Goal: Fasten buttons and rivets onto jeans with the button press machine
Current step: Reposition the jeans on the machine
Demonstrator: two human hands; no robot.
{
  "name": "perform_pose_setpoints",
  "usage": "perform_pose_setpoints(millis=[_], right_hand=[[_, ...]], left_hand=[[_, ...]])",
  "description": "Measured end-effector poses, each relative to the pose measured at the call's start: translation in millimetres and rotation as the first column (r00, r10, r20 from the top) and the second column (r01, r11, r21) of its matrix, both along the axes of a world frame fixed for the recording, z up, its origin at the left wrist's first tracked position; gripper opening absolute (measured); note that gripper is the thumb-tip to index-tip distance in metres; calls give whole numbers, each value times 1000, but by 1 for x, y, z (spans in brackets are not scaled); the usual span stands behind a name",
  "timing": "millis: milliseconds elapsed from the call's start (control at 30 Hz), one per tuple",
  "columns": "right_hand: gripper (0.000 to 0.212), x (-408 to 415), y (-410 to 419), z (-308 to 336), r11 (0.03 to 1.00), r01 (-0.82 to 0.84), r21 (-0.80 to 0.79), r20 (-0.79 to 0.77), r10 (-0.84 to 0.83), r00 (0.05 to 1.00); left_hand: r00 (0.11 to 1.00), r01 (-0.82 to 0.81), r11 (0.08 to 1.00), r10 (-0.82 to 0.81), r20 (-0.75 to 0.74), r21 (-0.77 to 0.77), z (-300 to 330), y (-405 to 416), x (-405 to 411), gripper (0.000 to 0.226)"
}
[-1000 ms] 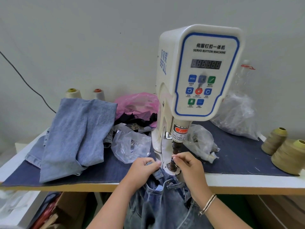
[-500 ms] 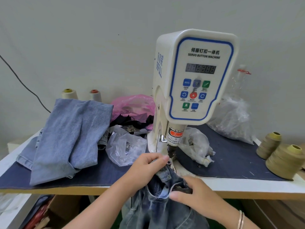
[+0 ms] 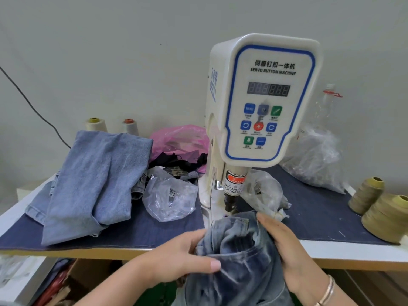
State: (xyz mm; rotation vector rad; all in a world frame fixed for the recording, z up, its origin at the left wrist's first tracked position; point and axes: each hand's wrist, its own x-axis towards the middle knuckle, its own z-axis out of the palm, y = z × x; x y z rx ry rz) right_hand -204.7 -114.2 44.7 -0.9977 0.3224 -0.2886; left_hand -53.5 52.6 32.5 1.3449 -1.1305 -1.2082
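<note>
A white servo button machine (image 3: 262,98) stands at the table's front middle, its black punch (image 3: 229,202) hanging over the base. Dark blue jeans (image 3: 238,257) are bunched at the table's front edge, just below the punch. My left hand (image 3: 185,255) grips the bunched denim from the left, thumb across the fabric. My right hand (image 3: 284,246) holds the jeans from the right, fingers up along the waistband edge. The lower die is hidden by the denim.
Light blue jeans (image 3: 95,182) lie piled at the left. Clear bags (image 3: 170,197) of hardware sit beside the machine, a bigger bag (image 3: 318,160) behind right. Olive thread cones (image 3: 384,215) stand at the right edge. A pink bag (image 3: 181,140) lies behind.
Both hands left the punch and die and gathered the jeans. The denim now sits bunched between them at the table's edge, turned to a different part.
</note>
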Motion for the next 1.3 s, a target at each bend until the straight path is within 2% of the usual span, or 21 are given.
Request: perform_pose_setpoints(millis=[100, 200, 233, 300, 400, 500, 567, 667, 833, 967, 1100, 1300], right_hand=[[30, 7, -13, -8, 967, -60, -246, -157, 22, 987], [38, 11, -17, -10, 816, -288, -501, -355, 110, 928], [38, 13, -19, -11, 779, -305, -548, -380, 92, 920], [24, 15, -25, -13, 779, -221, -587, -356, -4, 934], [20, 21, -30, -16, 833, -53, -551, -270, -118, 956], [24, 35, -29, -14, 930, 62, -363, -205, -144, 968], [25, 46, -34, -13, 932, 176, -317, -240, -258, 936], [18, 55, -45, -23, 893, 274, -356, -275, -381, 883], [15, 59, -52, -40, 883, 289, -369, -257, -396, 882], [19, 61, -52, -40, 889, 300, -344, -238, -392, 889], [19, 63, -55, -43, 905, 292, -311, -256, -376, 891], [14, 61, -59, -48, 905, 347, -247, -266, -407, 874]], left_hand=[[990, -95, 995, 91, -109, -26, -2, -4, 2, 42], [975, -185, 982, 186, -119, 25, -9, -14, 6, 33], [965, -223, 974, 227, -131, 49, -12, -18, 9, 34], [943, -282, 955, 294, -156, 95, -17, -24, 14, 33], [929, -318, 941, 334, -160, 117, -20, -30, 21, 32], [927, -305, 949, 315, -206, 77, -17, -39, 24, 25], [928, -277, 960, 278, -247, 41, -15, -45, 25, 26], [922, -274, 961, 275, -271, 44, -17, -51, 28, 28], [906, -292, 956, 286, -311, 28, -26, -56, 31, 29], [878, -375, 927, 359, -317, 12, -35, -61, 33, 31], [856, -442, 897, 410, -317, -34, -43, -62, 29, 43], [885, -389, 920, 360, -295, -42, -44, -56, 29, 47]])
